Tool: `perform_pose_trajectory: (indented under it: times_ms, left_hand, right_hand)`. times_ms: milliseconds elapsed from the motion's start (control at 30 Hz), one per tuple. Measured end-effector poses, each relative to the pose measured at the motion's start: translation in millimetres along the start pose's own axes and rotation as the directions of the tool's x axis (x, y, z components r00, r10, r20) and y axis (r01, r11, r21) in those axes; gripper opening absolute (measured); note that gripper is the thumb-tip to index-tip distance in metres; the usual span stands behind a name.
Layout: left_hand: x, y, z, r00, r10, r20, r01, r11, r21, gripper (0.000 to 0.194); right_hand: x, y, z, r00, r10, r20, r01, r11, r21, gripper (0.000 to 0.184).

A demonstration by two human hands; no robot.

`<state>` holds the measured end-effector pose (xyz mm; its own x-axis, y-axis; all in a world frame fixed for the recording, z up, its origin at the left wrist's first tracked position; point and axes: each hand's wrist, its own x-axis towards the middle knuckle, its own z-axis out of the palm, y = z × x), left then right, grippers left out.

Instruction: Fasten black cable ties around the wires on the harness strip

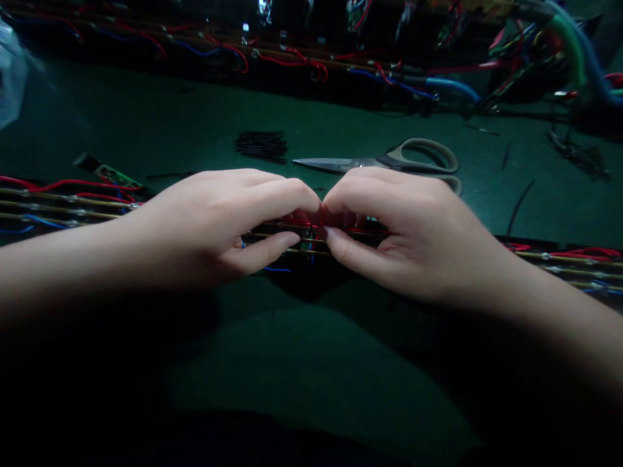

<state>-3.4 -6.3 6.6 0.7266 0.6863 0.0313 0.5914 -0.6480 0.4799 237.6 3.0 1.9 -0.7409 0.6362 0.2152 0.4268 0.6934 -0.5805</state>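
Observation:
My left hand (219, 211) arches over a long assembly of parallel brass-coloured rods (58, 206) with red and blue wires. Its thumb stands apart from the curved fingers, and their tips are partly hidden. Against its index fingertip meets my right hand (403, 224), whose thumb and index finger come together over the rods. A thin red wire (311, 225) runs into that pinch; the exact grip is dim and partly covered. Below my left thumb, a blue wire (280, 268) follows the near side of the assembly.
Scissors (335, 164) lie just beyond my hands, beside a bundle of short black tubes or wires (261, 145). A small green circuit board (119, 175) is at left. Another wired assembly (302, 61) spans the back of the green table (160, 123). Black scraps (579, 152) lie right.

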Motion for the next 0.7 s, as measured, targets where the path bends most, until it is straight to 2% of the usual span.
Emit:
perform_pose_trajectory:
  times_ms: [167, 267, 300, 333, 367, 400, 467, 567, 700]
  left_hand:
    - [-0.8, 0.4, -0.2, 1.0, 0.006, -0.016, -0.006, 1.0, -0.005, 0.021]
    - [0.0, 2.2, -3.0, 1.0, 0.017, 0.015, -0.017, 0.999, 0.033, 0.023]
    - [0.4, 3.2, -4.3, 0.997, 0.006, 0.072, -0.01, 0.999, 0.045, 0.023]
    - [0.8, 4.2, -5.5, 0.999, 0.022, 0.026, -0.023, 0.999, 0.046, 0.023]
    - [1.1, 5.1, -6.4, 0.996, -0.007, 0.093, 0.001, 0.998, 0.062, 0.024]
    - [1.1, 5.7, -7.0, 0.994, -0.018, 0.109, 0.01, 0.998, 0.07, 0.024]
    - [0.6, 6.0, -6.6, 0.995, -0.007, 0.096, 0.0, 0.998, 0.068, 0.023]
    - [-1.0, 4.3, -3.7, 0.999, 0.04, 0.011, -0.041, 0.998, 0.05, 0.02]
    - [-2.2, 0.6, 0.4, 0.999, 0.04, -0.008, -0.04, 0.998, 0.047, 0.019]
  right_hand:
    - [0.4, 0.2, 0.6, 1.0, 0.01, 0.001, -0.01, 1.0, -0.004, 0.008]
    - [0.6, 0.5, 0.6, 1.0, 0.005, 0.0, -0.005, 1.0, -0.003, 0.007]
    - [0.5, 0.5, 0.5, 1.0, 0.008, 0.004, -0.008, 1.0, -0.003, 0.007]
    - [0.4, 0.4, 0.4, 1.0, 0.012, 0.009, -0.012, 1.0, -0.004, 0.007]
    - [0.3, 0.3, 0.3, 1.0, 0.015, 0.012, -0.015, 1.0, -0.004, 0.008]
    - [0.1, 0.2, 0.2, 1.0, 0.017, 0.013, -0.016, 1.0, -0.005, 0.008]
    - [-0.1, -0.1, 0.1, 1.0, 0.018, 0.014, -0.018, 1.0, -0.006, 0.008]
    - [0.1, -0.2, 0.3, 1.0, 0.012, 0.013, -0.012, 1.0, -0.006, 0.009]
    - [0.5, 0.6, 1.1, 1.0, -0.002, 0.008, 0.002, 1.0, -0.001, 0.009]
